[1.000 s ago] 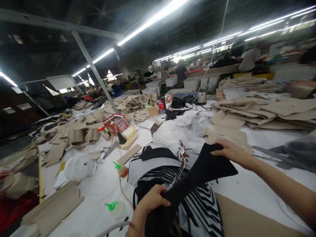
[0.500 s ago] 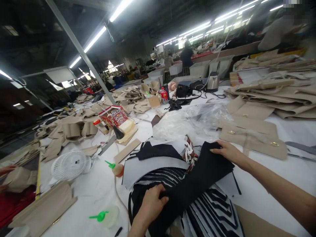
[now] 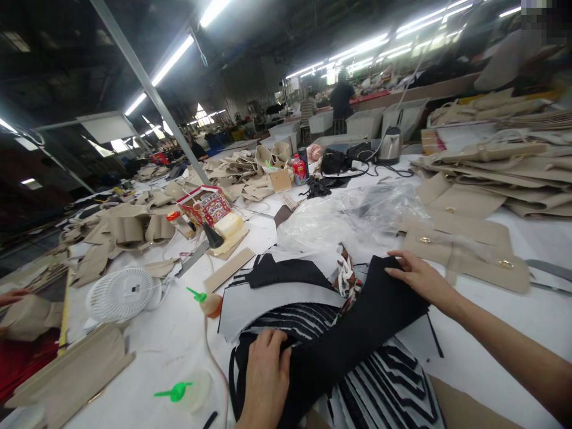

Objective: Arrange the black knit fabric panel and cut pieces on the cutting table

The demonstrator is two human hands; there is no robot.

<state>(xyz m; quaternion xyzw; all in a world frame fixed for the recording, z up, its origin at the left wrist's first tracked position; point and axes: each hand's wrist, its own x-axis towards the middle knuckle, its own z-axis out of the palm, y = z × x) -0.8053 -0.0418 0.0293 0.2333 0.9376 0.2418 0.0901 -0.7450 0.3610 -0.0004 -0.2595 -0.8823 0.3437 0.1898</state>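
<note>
A long curved black fabric piece [image 3: 344, 339] lies slantwise over a fanned stack of black-and-white strips [image 3: 384, 387]. At its upper right end, my right hand [image 3: 422, 280] grips the edge between thumb and fingers. My left hand [image 3: 268, 372] is at the lower left end, its fingers bent and close together on the black material; the fingertips are partly hidden. Behind the stack lies another black piece [image 3: 288, 271] on pale grey sheets [image 3: 232, 307]. A bundle of brown and white patterned cloth [image 3: 345, 274] sits just beyond the long piece.
Two green-tipped bottles [image 3: 210, 304] and a white fan [image 3: 125, 295] stand to the left. Clear plastic [image 3: 330, 220] lies behind the stack. Beige bag parts [image 3: 473, 250] are on the right. A red-and-white box [image 3: 205, 205] stands farther back. Another person's red sleeve [image 3: 27, 369] shows at far left.
My left hand has shifted slightly left and up, its fingers turned more forward. My right hand still holds the far end, which has moved a little right as the view shifts.
</note>
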